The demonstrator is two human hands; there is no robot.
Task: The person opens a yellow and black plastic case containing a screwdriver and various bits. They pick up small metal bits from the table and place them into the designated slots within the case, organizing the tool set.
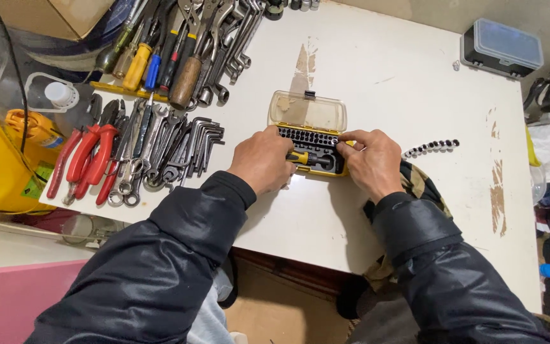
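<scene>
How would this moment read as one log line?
left hand: on yellow plastic bit case | right hand: at black bit row | lid: open

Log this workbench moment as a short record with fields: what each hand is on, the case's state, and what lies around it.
left hand: resting on the open bit set case, fingers at the yellow-and-black screwdriver handle
right hand: on the case's right end, fingers at the bit row
case state: clear lid tilted back, open
right of case: loose strip of sockets
left of case: hex keys, wrenches, red-handled pliers
far corner: closed grey plastic box
surface: white table, scuffed
</scene>
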